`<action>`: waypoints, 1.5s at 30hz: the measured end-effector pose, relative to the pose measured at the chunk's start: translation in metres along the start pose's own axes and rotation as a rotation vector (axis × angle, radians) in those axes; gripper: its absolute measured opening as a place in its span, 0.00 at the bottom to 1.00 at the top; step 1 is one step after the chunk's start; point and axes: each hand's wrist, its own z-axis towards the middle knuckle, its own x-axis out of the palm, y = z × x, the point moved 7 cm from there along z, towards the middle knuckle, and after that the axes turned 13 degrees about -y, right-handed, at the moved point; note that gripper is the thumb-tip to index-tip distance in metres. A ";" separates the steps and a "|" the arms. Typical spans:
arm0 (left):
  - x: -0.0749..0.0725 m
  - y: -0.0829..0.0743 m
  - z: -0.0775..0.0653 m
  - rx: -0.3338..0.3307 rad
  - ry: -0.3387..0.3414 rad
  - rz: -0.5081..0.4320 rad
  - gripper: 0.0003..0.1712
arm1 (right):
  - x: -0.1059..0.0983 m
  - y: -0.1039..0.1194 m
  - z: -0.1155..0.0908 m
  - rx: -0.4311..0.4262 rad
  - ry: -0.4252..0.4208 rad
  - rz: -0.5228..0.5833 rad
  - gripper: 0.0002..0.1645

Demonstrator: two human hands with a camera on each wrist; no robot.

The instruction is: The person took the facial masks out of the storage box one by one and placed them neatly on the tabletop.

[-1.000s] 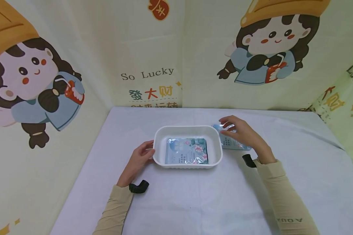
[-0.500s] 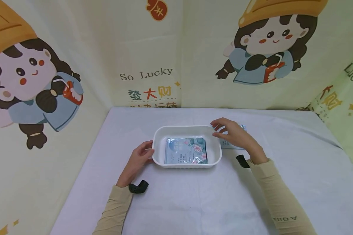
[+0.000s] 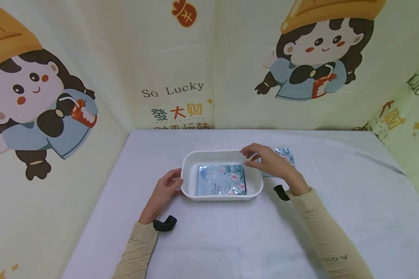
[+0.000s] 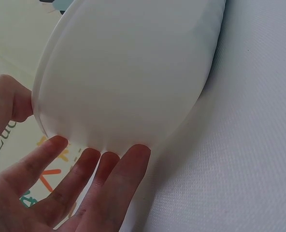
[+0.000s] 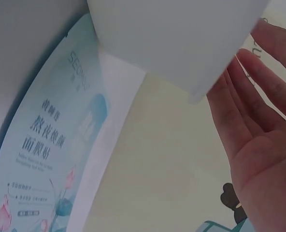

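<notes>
A white plastic tray (image 3: pixel 190 190) with rounded corners stands on the table. A light blue sheet mask packet (image 3: pixel 220 180) with printed flowers lies flat in it. My left hand (image 3: pixel 163 192) holds the tray's left end, fingertips against the outer wall (image 4: pixel 104 96) and thumb at the rim. My right hand (image 3: pixel 267 162) is over the tray's right end with its fingers loosely bent and nothing between them. A second sheet mask packet (image 3: pixel 287 154), also seen as a packet with Chinese lettering (image 5: pixel 41 145), lies beside the tray's right end, partly hidden by my right hand.
The table (image 3: pixel 227 240) has a white cloth over it. Behind and at both sides hang cream curtains (image 3: pixel 237 77) printed with cartoon figures and lettering. A black wrist camera (image 3: pixel 165 223) sits on my left wrist, and another camera (image 3: pixel 281 192) on my right.
My right hand has moved left from above the packet beside the tray to over the tray's right end. The left hand, tray and packets stay put; the head view shifts slightly.
</notes>
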 end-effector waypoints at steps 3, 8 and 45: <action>-0.001 0.000 0.001 0.007 -0.002 0.002 0.27 | 0.006 0.003 0.003 -0.001 0.015 -0.001 0.26; -0.001 0.002 0.003 0.017 -0.004 0.025 0.28 | 0.017 0.003 0.006 -0.024 0.049 -0.007 0.24; -0.003 0.002 0.005 -0.005 0.006 0.003 0.27 | 0.062 0.009 0.023 -0.151 0.148 -0.223 0.23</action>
